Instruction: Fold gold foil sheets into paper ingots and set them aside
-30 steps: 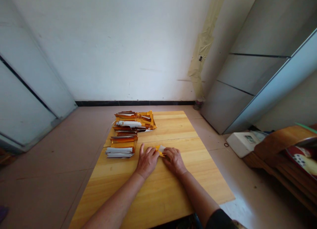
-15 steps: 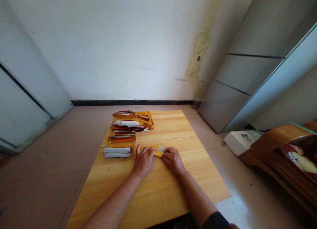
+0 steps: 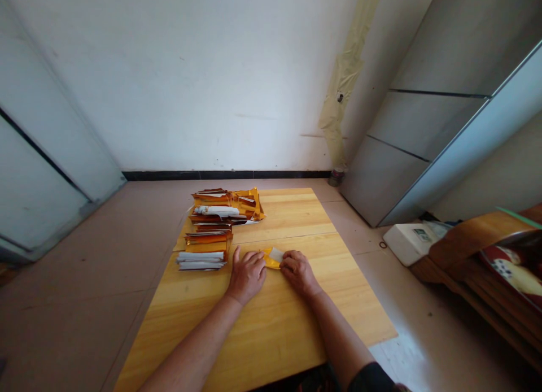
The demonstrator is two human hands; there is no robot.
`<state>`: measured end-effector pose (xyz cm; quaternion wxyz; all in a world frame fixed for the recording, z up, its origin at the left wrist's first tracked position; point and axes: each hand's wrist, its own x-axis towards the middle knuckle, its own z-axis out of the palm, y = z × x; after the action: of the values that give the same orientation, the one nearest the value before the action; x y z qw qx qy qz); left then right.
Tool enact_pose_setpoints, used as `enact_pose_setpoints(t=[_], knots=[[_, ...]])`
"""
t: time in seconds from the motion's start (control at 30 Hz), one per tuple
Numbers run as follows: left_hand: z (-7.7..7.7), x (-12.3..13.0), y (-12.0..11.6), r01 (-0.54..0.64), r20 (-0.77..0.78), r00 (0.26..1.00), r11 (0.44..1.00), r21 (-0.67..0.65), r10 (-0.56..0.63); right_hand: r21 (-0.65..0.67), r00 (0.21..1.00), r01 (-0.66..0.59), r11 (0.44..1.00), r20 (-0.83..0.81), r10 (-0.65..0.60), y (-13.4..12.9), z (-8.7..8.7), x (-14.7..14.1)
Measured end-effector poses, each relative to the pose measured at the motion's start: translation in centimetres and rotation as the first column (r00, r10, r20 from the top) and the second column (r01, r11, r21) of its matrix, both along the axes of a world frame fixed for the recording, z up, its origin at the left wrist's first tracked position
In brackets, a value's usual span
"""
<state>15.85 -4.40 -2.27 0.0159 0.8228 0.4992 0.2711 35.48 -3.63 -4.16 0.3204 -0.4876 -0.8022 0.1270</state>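
Note:
A small yellow-orange piece (image 3: 271, 262) with a whitish sheet (image 3: 276, 255) on it lies on the wooden board (image 3: 271, 335), between my two hands. Its left end is under the closed fingers of my left hand (image 3: 248, 274), whose thumb side points up and away. My right hand (image 3: 298, 272) pinches the right end with curled fingers. Left of my hands are bundles of folded orange and white pieces: a white stack (image 3: 201, 261) in front, an orange bundle (image 3: 207, 242) behind it, and a larger orange pile (image 3: 249, 203) at the far edge.
Beyond the board is a white wall (image 3: 190, 87) with a dark skirting. A grey cabinet (image 3: 398, 155) stands at the right back. On the right are a white box (image 3: 409, 242) and a wooden seat (image 3: 466, 245). A jar (image 3: 336, 178) stands on the floor by the wall.
My right hand has shifted slightly to the right, and more of the yellow-orange piece shows between my hands. My left hand has hardly moved.

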Motion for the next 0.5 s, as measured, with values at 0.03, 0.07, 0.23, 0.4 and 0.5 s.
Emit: enact_pose_setpoints(t=[0.03,0.07,0.23,0.4,0.5], knots=[[0.0,0.0,0.0,-0.002,0.006,1.0,1.0,-0.013,0.003,-0.009,1.0,0.003,1.0,0.013,-0.003,0.1,0.1,0.0],[0.0,0.0,0.0,-0.009,0.014,1.0,1.0,-0.027,0.009,-0.019,1.0,0.008,1.0,0.029,-0.007,0.1,0.2,-0.1],[-0.4,0.0,0.4,-0.071,0.036,0.997,0.995,-0.062,0.074,-0.091,0.993,0.065,0.994,0.108,-0.055,0.7,1.1,-0.6],[-0.6,0.2,0.6,-0.099,0.055,0.993,0.992,-0.078,0.103,-0.13,0.978,0.149,0.98,0.167,-0.126,0.9,1.7,-1.3],[-0.4,0.5,0.5,-0.118,0.067,0.99,0.988,-0.102,0.125,-0.145,0.973,0.189,0.971,0.163,-0.165,1.0,1.6,-1.6]])
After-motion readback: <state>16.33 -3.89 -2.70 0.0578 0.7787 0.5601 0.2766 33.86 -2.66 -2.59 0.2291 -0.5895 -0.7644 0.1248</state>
